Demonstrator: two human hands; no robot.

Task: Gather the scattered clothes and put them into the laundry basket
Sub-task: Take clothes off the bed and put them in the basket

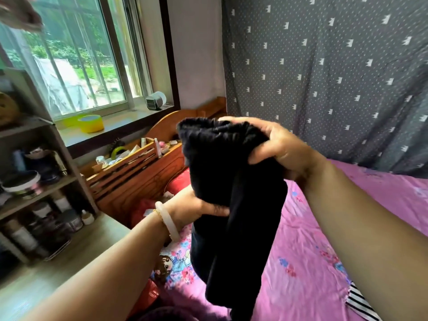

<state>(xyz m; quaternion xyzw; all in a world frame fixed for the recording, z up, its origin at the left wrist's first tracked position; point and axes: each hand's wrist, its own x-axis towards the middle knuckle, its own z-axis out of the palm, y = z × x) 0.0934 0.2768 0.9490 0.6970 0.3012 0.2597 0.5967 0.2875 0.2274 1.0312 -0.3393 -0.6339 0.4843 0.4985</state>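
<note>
Pink bedsheet (301, 239) spreads below, grey curtain (335, 66) far right. Right hand (275, 144) clamps the bunched top of a black garment (231, 193) held above the bed. Left hand (196, 208), fingers curled, grips its left edge lower down.

Both hands hold a black garment (231, 193) up above the bed (312, 239), and it hangs down the middle, blocking passage between the arms. Right of it, the pink bed surface lies open, with only a striped cloth (361, 302) at its near edge. A grey patterned curtain (324, 66) closes off the far side. To the left, the wooden headboard (143, 172) with cluttered items on top stands close. A packed shelf unit (34, 181) walls the left side, leaving a strip of bare floor (76, 256) between it and the bed.
</note>
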